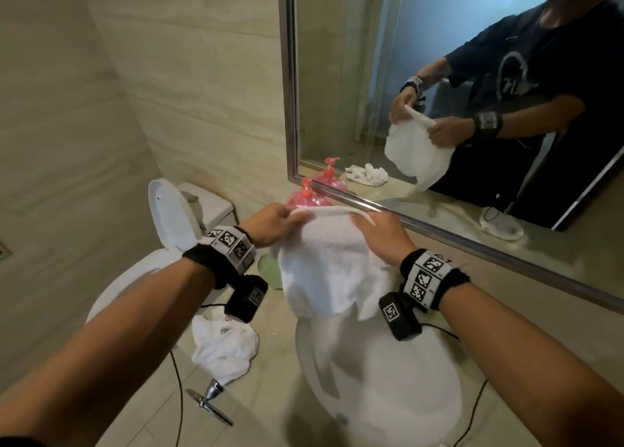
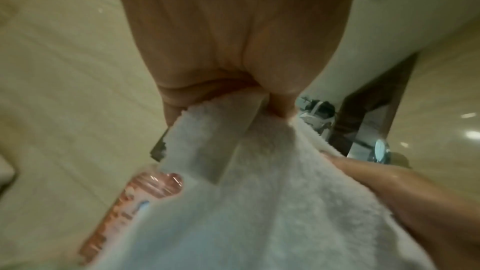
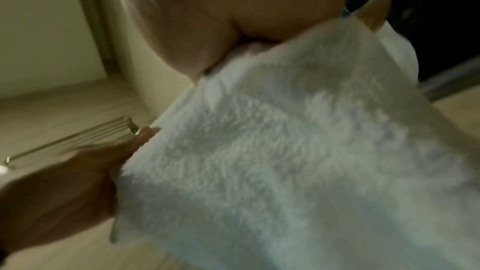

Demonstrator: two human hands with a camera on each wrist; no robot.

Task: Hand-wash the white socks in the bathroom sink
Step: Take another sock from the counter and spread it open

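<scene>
Fingers of the left hand [image 1: 270,222] and right hand [image 1: 381,235] pinch a white towel's [image 1: 324,264] top hem above the sink [image 1: 378,379]; white socks [image 1: 224,345] lie left of the sink. Only the left wrist view shows the thumb clamping the hem.

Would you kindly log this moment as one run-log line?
hands: left hand, right hand hold white towel above sink | socks: on counter

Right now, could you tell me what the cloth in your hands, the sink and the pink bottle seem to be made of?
Cloth: white terry cotton by the look, matte with a fuzzy looped pile.
Sink: probably glazed ceramic, smooth, white and faintly glossy.
Bottle: likely clear plastic, shiny and see-through pink, with a red pump.
</scene>
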